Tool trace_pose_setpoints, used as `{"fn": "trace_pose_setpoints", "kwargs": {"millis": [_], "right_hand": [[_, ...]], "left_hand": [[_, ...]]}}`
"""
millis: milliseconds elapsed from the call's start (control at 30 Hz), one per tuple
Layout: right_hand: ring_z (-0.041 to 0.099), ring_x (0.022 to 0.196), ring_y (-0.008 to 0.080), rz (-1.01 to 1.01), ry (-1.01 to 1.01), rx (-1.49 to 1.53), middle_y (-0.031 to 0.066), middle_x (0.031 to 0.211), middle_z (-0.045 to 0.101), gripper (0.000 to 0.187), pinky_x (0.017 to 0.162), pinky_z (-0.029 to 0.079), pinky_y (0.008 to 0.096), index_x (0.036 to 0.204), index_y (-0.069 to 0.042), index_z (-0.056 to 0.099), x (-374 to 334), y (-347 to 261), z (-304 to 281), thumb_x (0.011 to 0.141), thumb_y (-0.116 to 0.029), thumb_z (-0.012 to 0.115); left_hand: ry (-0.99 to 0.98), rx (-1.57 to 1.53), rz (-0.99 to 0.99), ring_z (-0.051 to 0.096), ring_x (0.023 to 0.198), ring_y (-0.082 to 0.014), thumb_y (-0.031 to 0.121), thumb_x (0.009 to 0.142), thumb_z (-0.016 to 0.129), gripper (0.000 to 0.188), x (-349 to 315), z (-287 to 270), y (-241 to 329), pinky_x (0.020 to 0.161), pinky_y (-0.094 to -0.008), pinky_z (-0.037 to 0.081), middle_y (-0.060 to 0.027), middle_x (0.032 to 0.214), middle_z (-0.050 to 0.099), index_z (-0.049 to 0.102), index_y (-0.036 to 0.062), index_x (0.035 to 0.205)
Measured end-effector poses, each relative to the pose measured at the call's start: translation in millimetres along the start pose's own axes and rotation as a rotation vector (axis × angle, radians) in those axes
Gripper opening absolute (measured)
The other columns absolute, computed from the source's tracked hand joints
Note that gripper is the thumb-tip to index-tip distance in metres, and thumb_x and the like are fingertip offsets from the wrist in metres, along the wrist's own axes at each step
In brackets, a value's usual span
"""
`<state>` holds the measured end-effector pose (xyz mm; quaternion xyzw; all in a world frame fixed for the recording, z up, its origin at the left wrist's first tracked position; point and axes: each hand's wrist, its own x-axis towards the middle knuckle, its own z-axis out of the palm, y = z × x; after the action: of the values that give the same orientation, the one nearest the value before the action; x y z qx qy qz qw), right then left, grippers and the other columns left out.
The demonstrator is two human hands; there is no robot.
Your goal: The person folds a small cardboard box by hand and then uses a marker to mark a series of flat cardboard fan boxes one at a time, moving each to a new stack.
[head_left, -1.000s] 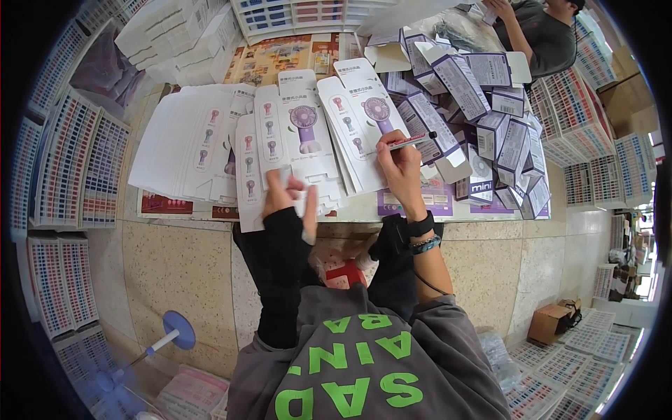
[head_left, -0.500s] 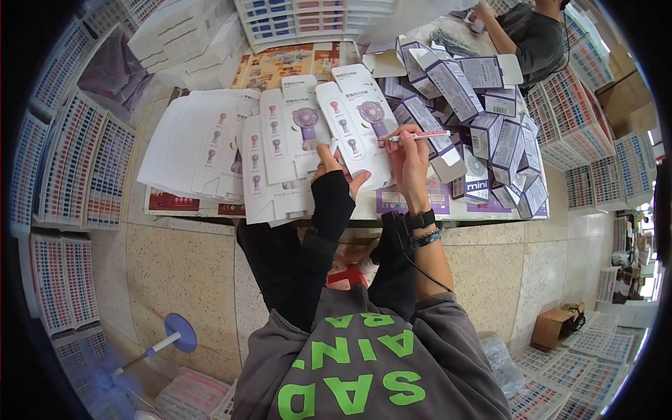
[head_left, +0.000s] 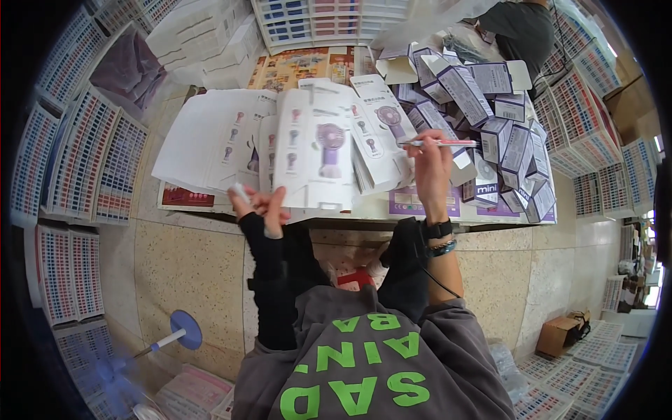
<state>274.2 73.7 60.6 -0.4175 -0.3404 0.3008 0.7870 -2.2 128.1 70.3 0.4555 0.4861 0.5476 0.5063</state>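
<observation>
A flat white printed carton (head_left: pixel 315 147), blurred by motion, lies over the middle pile of unfolded cartons. At its lower left corner is my left hand (head_left: pixel 260 206), in a black wrist sleeve, with fingers apart and the thumb against the carton's edge. One fingertip has a white covering. My right hand (head_left: pixel 432 161) is closed around a slim white-and-red pen (head_left: pixel 455 143), above the right side of another flat carton pile (head_left: pixel 381 129). That pile lies tilted, its top sheet showing a purple handheld fan.
Another fanned stack of flat cartons (head_left: pixel 203 136) covers the table's left side. Folded purple-and-white boxes (head_left: pixel 465 94) are heaped at the right. A white rack (head_left: pixel 329 21) stands at the back, near a co-worker in dark clothing (head_left: pixel 521 35). A blue fan (head_left: pixel 115 371) stands lower left.
My left hand has left the right-hand pile and moved left, and a carton now lies over the middle pile. My right hand, still holding the pen, has lifted off the sheet.
</observation>
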Motion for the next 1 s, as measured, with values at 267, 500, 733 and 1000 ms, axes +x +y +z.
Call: {"fn": "trace_pose_setpoints", "kwargs": {"millis": [267,500,733,1000], "right_hand": [[0.046,0.066,0.0046,0.005,-0.131,-0.516,-0.0021,0.074,0.05,0.01,0.06,0.037,0.0192,0.089,-0.001,0.055,-2.8,13.7,5.0,0.093,-0.01,0.054],[0.039,0.065,0.0031,-0.008,-0.096,-0.585,-0.0043,0.074,0.048,0.009,0.058,0.032,0.0177,0.087,-0.002,0.055,-9.6,17.6,5.7,0.093,-0.008,0.054],[0.037,0.055,0.0023,-0.088,-0.154,-0.794,-0.0058,0.065,0.046,0.008,0.049,0.029,0.0198,0.085,-0.001,0.056,-9.0,14.3,5.5,0.09,-0.007,0.055],[0.047,0.068,0.0072,0.052,0.057,0.018,0.0014,0.075,0.051,0.008,0.066,0.04,0.0208,0.091,-0.003,0.053,-4.6,22.6,-7.6,0.093,-0.01,0.051]], "left_hand": [[-0.07,0.806,0.159,0.064,0.06,-0.024,0.04,0.088,0.062,0.057,12.1,-27.4,-26.2,0.053,-0.0321,0.049,-0.0143,0.081,0.061,0.033,0.0012,0.117],[-0.082,0.891,0.066,0.064,0.057,-0.0213,0.038,0.091,0.056,0.054,1.5,-11.8,-4.0,0.051,-0.0286,0.047,-0.0101,0.067,0.061,0.03,0.0016,0.122],[-0.362,0.51,-0.009,0.06,0.06,-0.0147,0.02,0.086,0.065,0.062,-20.0,43.2,-10.0,0.052,-0.0268,0.047,-0.0158,0.084,0.064,0.026,-0.0019,0.129],[-0.343,0.78,0.512,0.066,0.07,-0.0204,0.029,0.067,0.084,0.076,-21.0,130.9,-44.8,0.065,-0.0359,0.052,-0.0154,0.079,0.063,0.03,-0.0008,0.112]]}}
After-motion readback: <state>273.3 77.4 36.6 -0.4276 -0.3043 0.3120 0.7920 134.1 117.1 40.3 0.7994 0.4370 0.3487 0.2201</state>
